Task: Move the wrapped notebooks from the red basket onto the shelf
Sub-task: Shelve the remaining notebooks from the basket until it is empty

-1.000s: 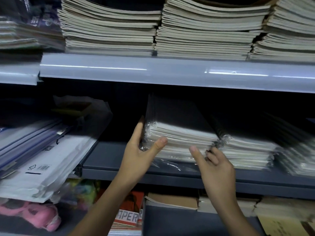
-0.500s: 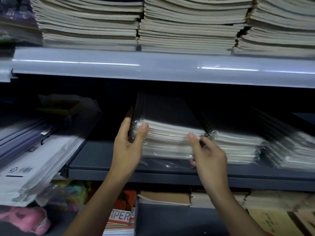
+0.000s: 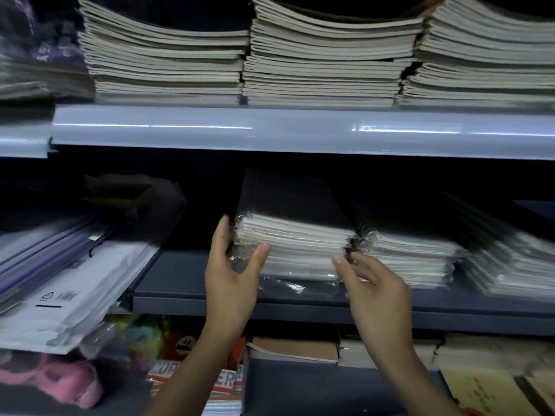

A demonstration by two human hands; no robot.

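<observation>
Wrapped notebooks [image 3: 295, 244] lie stacked on the dark shelf [image 3: 192, 285], long axis running rearward; left hand [image 3: 232, 274] grip clasps the stack's near-left corner, right hand [image 3: 377, 283] fingers relaxed, spread, touching its right end.

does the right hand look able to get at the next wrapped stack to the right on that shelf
Probably yes. The right hand hovers open at the seam, just in front of the neighbouring stack, whose front edge faces out with nothing in front of it.
</observation>
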